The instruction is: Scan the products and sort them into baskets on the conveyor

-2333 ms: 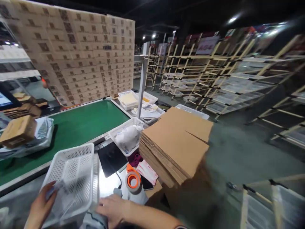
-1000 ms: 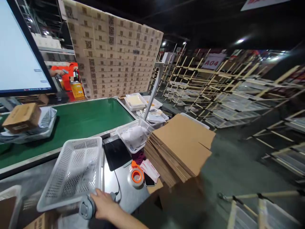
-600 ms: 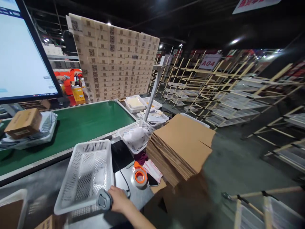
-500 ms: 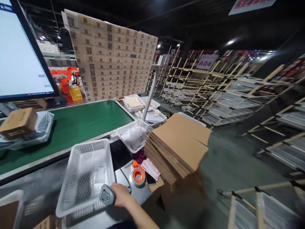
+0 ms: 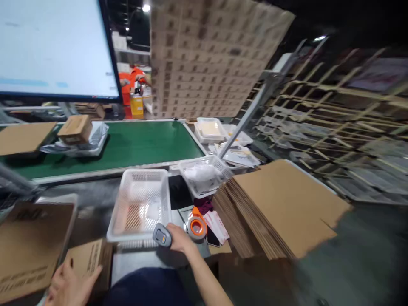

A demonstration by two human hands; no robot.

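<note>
Holding the scanner point(image 5: 162, 235) in a closed right hand point(image 5: 179, 238) beside the white basket point(image 5: 140, 204), keep it level; the left hand point(image 5: 68, 285) rests open-fingered on a small carton point(image 5: 87, 261) at the bench edge.

We see a grey handheld scanner point(image 5: 162, 235) held in the right hand point(image 5: 179, 238), its head pointing left, just at the near rim of the white plastic basket point(image 5: 140, 203). That basket is a perforated, rectangular tray standing upright on the metal worktop, with a pale slip of paper lying on its bottom. To the left of the basket and lower down, a small brown cardboard box point(image 5: 90, 262) with dark printing lies tilted, and the left hand point(image 5: 69, 287) rests its fingers against the box's near edge.
</note>
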